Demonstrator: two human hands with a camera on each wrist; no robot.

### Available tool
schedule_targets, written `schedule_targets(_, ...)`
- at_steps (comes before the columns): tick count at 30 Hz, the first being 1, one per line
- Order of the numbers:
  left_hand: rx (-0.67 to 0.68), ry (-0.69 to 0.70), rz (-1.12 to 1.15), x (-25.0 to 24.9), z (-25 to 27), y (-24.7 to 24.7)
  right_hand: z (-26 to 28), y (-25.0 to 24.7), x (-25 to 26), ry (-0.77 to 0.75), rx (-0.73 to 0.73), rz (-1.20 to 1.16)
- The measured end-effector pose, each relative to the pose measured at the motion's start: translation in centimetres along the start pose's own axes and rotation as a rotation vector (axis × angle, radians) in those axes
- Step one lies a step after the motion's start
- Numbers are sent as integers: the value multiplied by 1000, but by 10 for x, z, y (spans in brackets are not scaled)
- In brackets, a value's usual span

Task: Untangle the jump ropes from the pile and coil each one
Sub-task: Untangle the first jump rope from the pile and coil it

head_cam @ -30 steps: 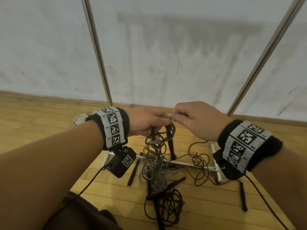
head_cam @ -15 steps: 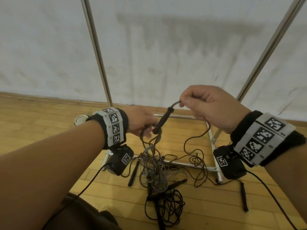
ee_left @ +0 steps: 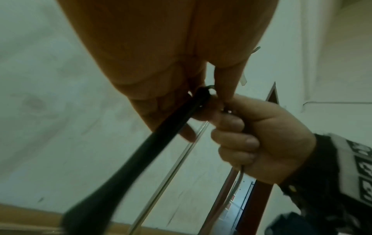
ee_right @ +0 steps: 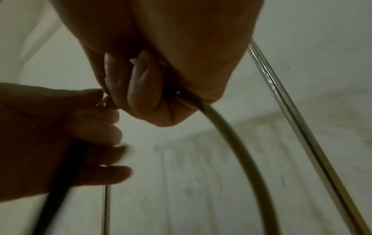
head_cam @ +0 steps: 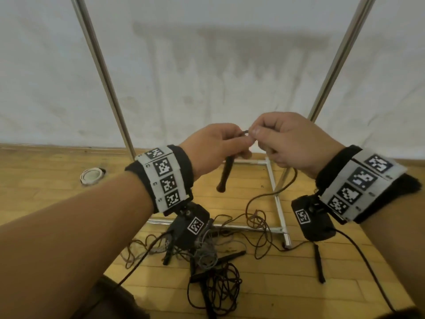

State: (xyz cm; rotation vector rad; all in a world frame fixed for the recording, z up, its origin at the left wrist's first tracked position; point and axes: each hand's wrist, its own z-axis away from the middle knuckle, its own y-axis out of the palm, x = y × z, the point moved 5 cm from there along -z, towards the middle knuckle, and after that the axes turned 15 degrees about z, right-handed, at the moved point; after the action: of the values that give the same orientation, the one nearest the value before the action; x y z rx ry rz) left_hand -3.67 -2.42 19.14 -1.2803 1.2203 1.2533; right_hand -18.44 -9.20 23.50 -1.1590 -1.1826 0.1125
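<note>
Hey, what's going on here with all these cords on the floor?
A person is sorting tangled jump ropes. The left hand grips the top of a slim black rope handle, which hangs down from it. The right hand pinches the thin dark cord beside the handle; that cord trails down to the tangled pile of ropes on the wooden floor. Nothing looks coiled yet.

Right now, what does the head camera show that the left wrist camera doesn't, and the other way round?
Only the head view shows the tangled pile of ropes on the wooden floor, the cord trailing from the right hand down into it, and a loose handle lying apart. Only the left wrist view shows, from below, the left hand's fingers curled round the top of the black handle. Both show the left hand gripping that handle while the right hand pinches the cord beside it.
</note>
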Motion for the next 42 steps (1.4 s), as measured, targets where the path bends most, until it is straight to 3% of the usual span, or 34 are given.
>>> schedule_targets(2,-1,-55,193,-4,-7,1,4,0,-16,52,34,-73)
schedule_targets(4,-85,-65,390,-11,-13,-9,8,0,-40,96,96,-82)
schedule_targets(8,-387,21,829,-33,-18,-57,24,-5,-111,221,206,336)
schedule_targets(11,-636,143,1058,-48,-6,-112,56,-21,-190,461,253,455)
schedule_targets(14,-862,114,944,-40,6,-153,83,-30,-239,682,297,321)
schedule_targets(16,-917,64,767,-28,2,-153,79,-31,-232,700,248,249)
schedule_targets(17,-881,50,702,-24,-4,-141,71,-31,-220,673,214,260)
schedule_targets(19,-688,46,577,-19,-20,-101,52,-27,-179,556,177,316)
schedule_targets(23,-125,-22,178,-6,-33,0,24,-5,-91,269,219,183)
schedule_targets(25,109,-83,44,6,-30,34,20,1,-61,197,212,67)
schedule_targets(27,211,-144,8,12,-28,43,22,1,-47,203,211,-55)
schedule_targets(30,215,-198,10,8,-25,28,25,-1,-41,174,221,-76)
schedule_targets(33,22,-117,3,-4,-27,-9,22,-2,-54,164,196,-3)
schedule_targets(38,-562,48,103,-9,-21,-109,29,-14,-118,253,186,216)
schedule_targets(40,-720,-7,96,3,-14,-148,40,-15,-150,319,258,324)
schedule_targets(42,-780,-99,109,22,-4,-177,49,-12,-176,370,324,355)
